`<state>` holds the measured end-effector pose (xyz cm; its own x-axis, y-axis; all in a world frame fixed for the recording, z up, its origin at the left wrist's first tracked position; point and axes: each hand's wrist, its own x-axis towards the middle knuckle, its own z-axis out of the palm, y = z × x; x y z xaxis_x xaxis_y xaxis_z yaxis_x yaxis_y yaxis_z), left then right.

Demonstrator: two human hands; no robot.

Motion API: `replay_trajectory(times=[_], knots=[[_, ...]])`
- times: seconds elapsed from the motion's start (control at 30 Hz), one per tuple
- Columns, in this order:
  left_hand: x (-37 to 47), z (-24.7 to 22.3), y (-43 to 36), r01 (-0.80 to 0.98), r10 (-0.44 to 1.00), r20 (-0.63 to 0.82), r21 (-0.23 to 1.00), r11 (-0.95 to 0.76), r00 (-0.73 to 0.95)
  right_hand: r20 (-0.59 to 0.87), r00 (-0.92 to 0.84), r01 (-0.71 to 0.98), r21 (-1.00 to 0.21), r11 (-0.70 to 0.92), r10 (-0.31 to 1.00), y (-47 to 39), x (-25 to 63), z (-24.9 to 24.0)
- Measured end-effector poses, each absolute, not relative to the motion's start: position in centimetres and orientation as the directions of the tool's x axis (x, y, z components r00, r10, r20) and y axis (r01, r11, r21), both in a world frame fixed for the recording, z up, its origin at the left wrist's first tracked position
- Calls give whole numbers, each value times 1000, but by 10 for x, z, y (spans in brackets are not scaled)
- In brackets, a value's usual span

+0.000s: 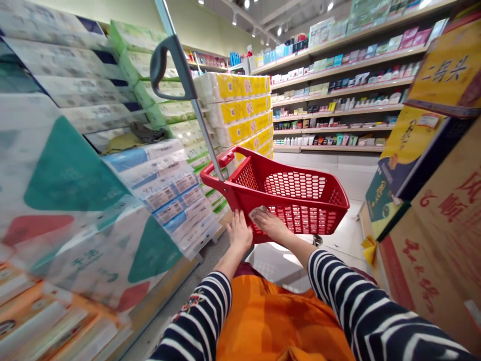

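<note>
A red plastic shopping basket [287,198] with perforated walls stands in front of me, tilted in my view. From its near left end rises a metal pull rod [205,128] with a dark grey loop handle [190,75]. My left hand [239,231] rests against the basket's near lower corner, fingers stretched out, holding nothing I can see. Beside it, my right hand [272,224] presses a small whitish cloth [257,212] against the basket's near side. The fingers partly cover that cloth. A small wheel [317,240] shows under the far end.
Stacked packs of tissue paper [180,193] line the left, with yellow-and-white packs [244,108] beyond the basket. Cardboard cartons [432,250] stand close on the right. Shelves of small boxes and bottles [338,105] fill the back. An orange apron [278,321] covers my lap.
</note>
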<state>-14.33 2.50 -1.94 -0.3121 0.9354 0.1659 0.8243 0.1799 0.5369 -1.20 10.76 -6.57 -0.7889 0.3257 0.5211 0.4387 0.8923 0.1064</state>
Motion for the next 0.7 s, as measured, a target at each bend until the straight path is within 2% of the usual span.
replay_trajectory(times=[0.07,0.13,0.17,0.23,0.33,0.43,0.53,0.7], knots=[[-140,-23,28,649,936,114,748,140,-332,492,-801,433,84,897,341,99,-9,-76],[-134,-26,33,267,925,5,958,104,-381,502,-788,434,45,900,355,94,-8,-77],[-130,-27,36,69,918,-60,993,95,-393,526,-767,440,17,898,366,92,-8,-75],[-122,-28,41,-165,911,-161,981,105,-379,593,-694,472,-53,880,408,90,-9,-67],[-111,-26,45,-334,916,-258,931,151,-306,656,-570,548,-145,824,495,88,-8,-54],[-109,-24,43,-546,900,-381,810,216,-210,623,-601,560,-120,820,501,82,-3,-47],[-113,-26,39,-564,873,-437,785,255,-214,550,-713,516,-11,857,436,77,2,-45],[-123,-26,39,-533,860,-459,796,287,-222,528,-761,496,102,862,376,85,-3,-33]])
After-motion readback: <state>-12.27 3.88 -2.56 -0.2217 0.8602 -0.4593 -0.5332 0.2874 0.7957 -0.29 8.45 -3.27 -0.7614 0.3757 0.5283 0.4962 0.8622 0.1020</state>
